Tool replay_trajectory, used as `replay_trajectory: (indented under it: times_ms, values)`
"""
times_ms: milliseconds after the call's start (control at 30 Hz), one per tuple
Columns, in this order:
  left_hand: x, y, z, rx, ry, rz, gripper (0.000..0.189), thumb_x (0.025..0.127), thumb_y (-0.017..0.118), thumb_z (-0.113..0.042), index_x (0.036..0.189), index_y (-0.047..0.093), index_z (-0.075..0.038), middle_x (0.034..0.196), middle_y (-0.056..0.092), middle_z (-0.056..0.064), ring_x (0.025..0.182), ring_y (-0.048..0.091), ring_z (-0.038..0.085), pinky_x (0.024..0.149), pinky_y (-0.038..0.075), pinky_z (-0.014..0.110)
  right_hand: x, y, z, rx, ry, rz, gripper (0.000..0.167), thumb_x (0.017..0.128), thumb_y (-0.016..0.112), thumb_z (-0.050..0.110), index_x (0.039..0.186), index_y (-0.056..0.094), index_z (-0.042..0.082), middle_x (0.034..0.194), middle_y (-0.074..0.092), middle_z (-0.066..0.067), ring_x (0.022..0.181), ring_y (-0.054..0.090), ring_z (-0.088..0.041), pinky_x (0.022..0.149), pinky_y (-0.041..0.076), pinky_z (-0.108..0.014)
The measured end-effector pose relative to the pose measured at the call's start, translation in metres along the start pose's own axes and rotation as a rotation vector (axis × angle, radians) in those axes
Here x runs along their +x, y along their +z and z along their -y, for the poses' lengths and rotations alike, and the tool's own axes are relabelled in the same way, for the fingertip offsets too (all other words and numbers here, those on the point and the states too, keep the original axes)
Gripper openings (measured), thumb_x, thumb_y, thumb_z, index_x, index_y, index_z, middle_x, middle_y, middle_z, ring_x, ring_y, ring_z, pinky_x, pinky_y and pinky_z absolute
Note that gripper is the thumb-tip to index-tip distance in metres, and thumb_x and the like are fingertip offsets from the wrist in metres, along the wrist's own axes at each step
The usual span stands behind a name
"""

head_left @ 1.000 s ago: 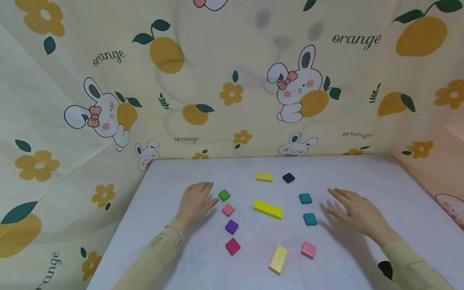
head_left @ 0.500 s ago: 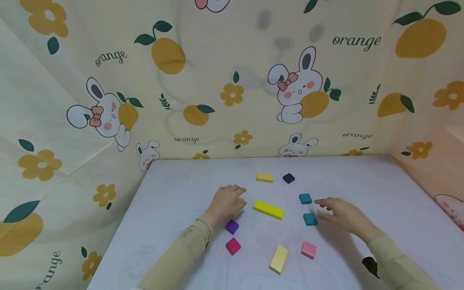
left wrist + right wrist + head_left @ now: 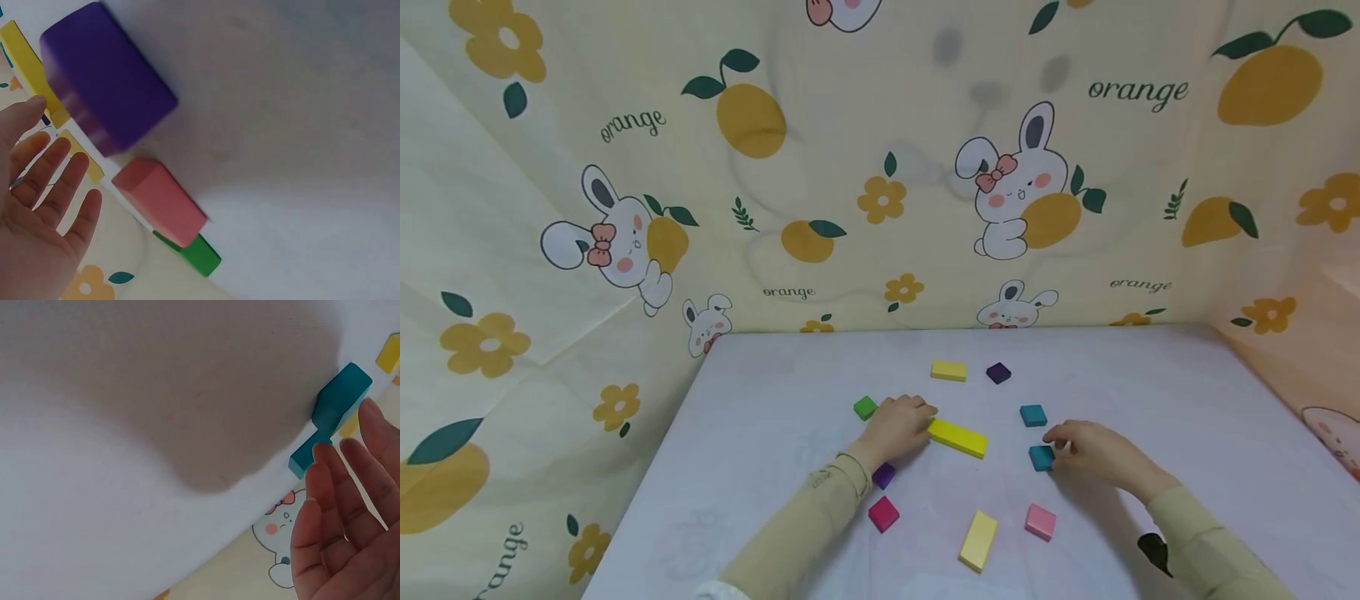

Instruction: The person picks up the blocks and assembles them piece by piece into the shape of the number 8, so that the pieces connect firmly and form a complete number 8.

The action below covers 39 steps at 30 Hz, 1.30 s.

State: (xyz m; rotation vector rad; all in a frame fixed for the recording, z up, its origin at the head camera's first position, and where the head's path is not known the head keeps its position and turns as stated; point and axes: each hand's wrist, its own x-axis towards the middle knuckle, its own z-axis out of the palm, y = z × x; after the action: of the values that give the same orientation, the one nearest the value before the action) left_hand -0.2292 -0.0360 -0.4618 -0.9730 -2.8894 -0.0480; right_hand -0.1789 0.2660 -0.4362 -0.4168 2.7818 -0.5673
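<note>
Left hand (image 3: 897, 429), fingers spread, is hovering, bright-yellow oblong block (image 3: 959, 439) at its 3 o'clock; right hand (image 3: 1093, 450), loosely spread, is hovering, teal square block (image 3: 1041, 457) at 9 o'clock

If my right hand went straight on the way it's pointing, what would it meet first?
Most likely the nearer teal block, by the fingertips of your right hand; whether they touch is unclear.

From the head we look forward and down across the white bench (image 3: 775, 375) to a printed cream backdrop (image 3: 820, 183). Our wrist views sit close and tilted, facing it too; the left shares a purple square block (image 3: 884, 476) with the head, the right two teal rectangular blocks (image 3: 1033, 415).
</note>
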Motion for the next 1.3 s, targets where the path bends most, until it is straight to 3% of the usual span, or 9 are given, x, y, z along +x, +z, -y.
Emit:
replay_trajectory:
  times_ms: [267, 467, 800, 1100, 1300]
  values:
    - [0.004, 0.005, -0.004, 0.006, 0.034, 0.051, 0.029, 0.09, 0.059, -0.036, 0.114, 0.066, -0.023, 0.107, 0.066, -0.007, 0.095, 0.059, 0.01, 0.083, 0.049, 0.029, 0.0, 0.004, 0.001, -0.056, -0.012, 0.01, 0.022, 0.078, 0.071, 0.011, 0.1, 0.071, 0.007, 0.09, 0.064, 0.0, 0.081, 0.057, -0.015, 0.075, 0.052, -0.038]
    - [0.009, 0.001, -0.007, -0.018, 0.021, 0.059, 0.022, 0.087, 0.063, -0.033, 0.106, 0.07, -0.023, 0.1, 0.066, -0.007, 0.089, 0.058, 0.009, 0.078, 0.046, 0.026, 0.001, 0.005, 0.002, -0.09, -0.028, -0.022, 0.021, 0.078, 0.071, 0.008, 0.098, 0.071, 0.004, 0.091, 0.067, -0.002, 0.081, 0.06, -0.016, 0.076, 0.053, -0.04]
    - [0.017, -0.005, -0.011, 0.002, -0.022, 0.111, 0.02, 0.083, 0.069, -0.033, 0.099, 0.073, -0.022, 0.092, 0.067, -0.007, 0.08, 0.055, 0.009, 0.072, 0.042, 0.024, 0.002, 0.006, 0.003, -0.087, -0.039, -0.007, 0.024, 0.077, 0.072, 0.007, 0.1, 0.071, 0.002, 0.092, 0.068, -0.004, 0.083, 0.062, -0.018, 0.078, 0.053, -0.04]
    - [0.02, -0.004, -0.012, -0.029, -0.052, 0.078, 0.025, 0.076, 0.074, -0.039, 0.093, 0.074, -0.02, 0.084, 0.069, -0.008, 0.071, 0.052, 0.007, 0.066, 0.039, 0.023, 0.003, 0.004, 0.001, -0.101, -0.095, -0.036, 0.025, 0.075, 0.074, 0.008, 0.099, 0.072, 0.001, 0.092, 0.07, -0.006, 0.083, 0.062, -0.019, 0.075, 0.054, -0.038]
    - [0.021, -0.003, -0.013, -0.078, -0.092, 0.085, 0.027, 0.075, 0.074, -0.038, 0.095, 0.074, -0.019, 0.089, 0.071, -0.008, 0.074, 0.056, 0.007, 0.069, 0.041, 0.023, 0.006, 0.008, 0.002, -0.091, -0.093, -0.024, 0.026, 0.075, 0.074, 0.009, 0.099, 0.071, 0.0, 0.093, 0.071, -0.006, 0.084, 0.062, -0.019, 0.075, 0.055, -0.036]
